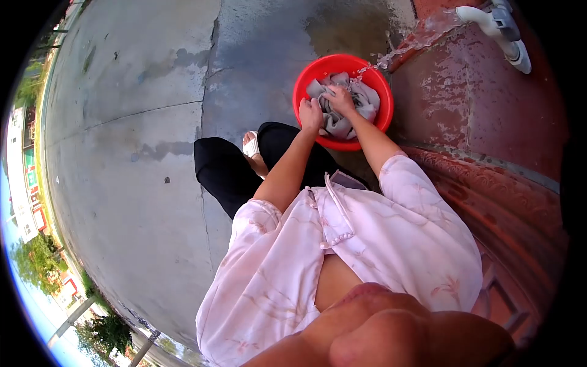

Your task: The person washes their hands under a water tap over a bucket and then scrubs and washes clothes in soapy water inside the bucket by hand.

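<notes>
1. Cloth [367, 101], grey, lies bunched in red basin [339, 145] on floor [147, 92].
2. Left hand [310, 114]: I see grip clamped on cloth.
3. Right hand [340, 100] touches cloth; I cannot tell whether grip is closed.
4. Water [428, 33] streams from white pipe [489, 25] into basin.

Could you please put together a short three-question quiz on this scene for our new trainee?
1. Multiple choice: what colour is the basin?
a) blue
b) red
c) white

2. True or false: the stream of water from the white pipe misses the basin entirely.

3. Open question: what is the person's right hand touching?

Key:
1. b, red.
2. False: the stream reaches the basin, on the side nearest the pipe.
3. The bunched grey cloth inside the basin.
</notes>
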`<action>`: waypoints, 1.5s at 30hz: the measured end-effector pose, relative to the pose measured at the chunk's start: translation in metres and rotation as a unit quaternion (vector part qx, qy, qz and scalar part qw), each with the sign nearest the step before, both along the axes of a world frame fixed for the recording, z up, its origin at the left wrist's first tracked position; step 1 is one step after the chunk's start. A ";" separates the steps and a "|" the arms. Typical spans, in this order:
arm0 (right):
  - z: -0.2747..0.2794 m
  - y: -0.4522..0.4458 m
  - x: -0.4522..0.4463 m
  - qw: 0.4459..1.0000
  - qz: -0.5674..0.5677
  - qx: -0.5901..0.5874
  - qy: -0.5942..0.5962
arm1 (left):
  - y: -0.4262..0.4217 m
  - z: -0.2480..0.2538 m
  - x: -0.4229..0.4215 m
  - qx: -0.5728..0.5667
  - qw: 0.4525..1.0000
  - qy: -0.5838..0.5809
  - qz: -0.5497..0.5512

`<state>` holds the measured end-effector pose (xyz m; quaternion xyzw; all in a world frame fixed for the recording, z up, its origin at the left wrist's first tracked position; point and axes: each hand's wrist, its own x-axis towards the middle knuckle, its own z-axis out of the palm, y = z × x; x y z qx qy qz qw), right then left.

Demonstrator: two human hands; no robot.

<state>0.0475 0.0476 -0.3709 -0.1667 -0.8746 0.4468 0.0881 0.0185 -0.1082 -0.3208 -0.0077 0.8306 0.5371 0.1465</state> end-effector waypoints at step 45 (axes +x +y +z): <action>0.118 0.030 0.076 0.981 -0.091 0.160 0.057 | -0.010 0.002 -0.006 -0.148 0.929 0.070 -0.333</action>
